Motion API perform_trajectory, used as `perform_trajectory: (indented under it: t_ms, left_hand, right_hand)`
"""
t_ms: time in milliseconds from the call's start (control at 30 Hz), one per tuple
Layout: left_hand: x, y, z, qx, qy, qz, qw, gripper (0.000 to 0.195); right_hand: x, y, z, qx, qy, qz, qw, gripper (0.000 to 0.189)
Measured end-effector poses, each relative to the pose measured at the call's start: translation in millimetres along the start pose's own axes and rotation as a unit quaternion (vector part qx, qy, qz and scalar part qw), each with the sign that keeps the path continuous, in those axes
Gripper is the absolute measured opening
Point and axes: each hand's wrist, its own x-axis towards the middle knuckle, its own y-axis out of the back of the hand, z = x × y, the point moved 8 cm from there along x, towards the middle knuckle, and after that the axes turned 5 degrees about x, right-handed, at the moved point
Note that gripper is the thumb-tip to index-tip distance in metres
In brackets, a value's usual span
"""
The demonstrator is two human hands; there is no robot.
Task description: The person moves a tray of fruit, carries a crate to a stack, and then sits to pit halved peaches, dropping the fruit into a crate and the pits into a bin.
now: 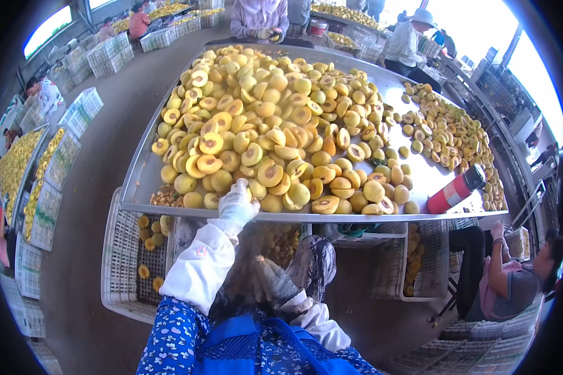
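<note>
My left hand, in a white glove, reaches over the near rim of a metal-topped table. Its fingers touch the yellow stone fruit heaped there, some whole, some cut in half with the brown pit or hollow showing. Whether the fingers have closed on a fruit is hidden. Lower down, in front of my lap, is my right hand in a grey, stained glove; its grip cannot be made out. Beneath the table edge, by that hand, lies a heap of brown pits or scraps. Small pieces lie at the table's near left corner.
A red flask leans at the table's near right edge. White plastic crates with some fruit halves stand below left, and another crate below right. Opposite sits a gloved person; another person sits at right.
</note>
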Motion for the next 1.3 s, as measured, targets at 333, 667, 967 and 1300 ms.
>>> perform_trajectory:
  t_ms: [333, 667, 967, 1300]
  left_hand:
    - [-54.5, 13.0, -31.4, -0.839, 0.05, 0.001, 0.542, 0.036]
    - [-96.1, 8.1, -41.1, -0.761, 0.019, -0.021, 0.648, 0.043]
    - [-113.9, 12.1, -55.1, -0.676, 0.001, 0.07, 0.733, 0.036]
    - [-117.8, 11.2, -40.1, -0.641, -0.034, -0.056, 0.764, 0.031]
  right_hand:
    - [-19.4, 2.8, -79.6, -0.318, 0.371, 0.076, 0.869, 0.017]
    - [-15.7, -63.8, -95.2, -0.595, 0.387, -0.007, 0.704, 0.029]
    - [14.1, -51.3, -51.6, -0.594, 0.303, -0.008, 0.745, 0.025]
    - [17.2, -29.7, -26.9, -0.223, 0.062, -0.08, 0.97, 0.035]
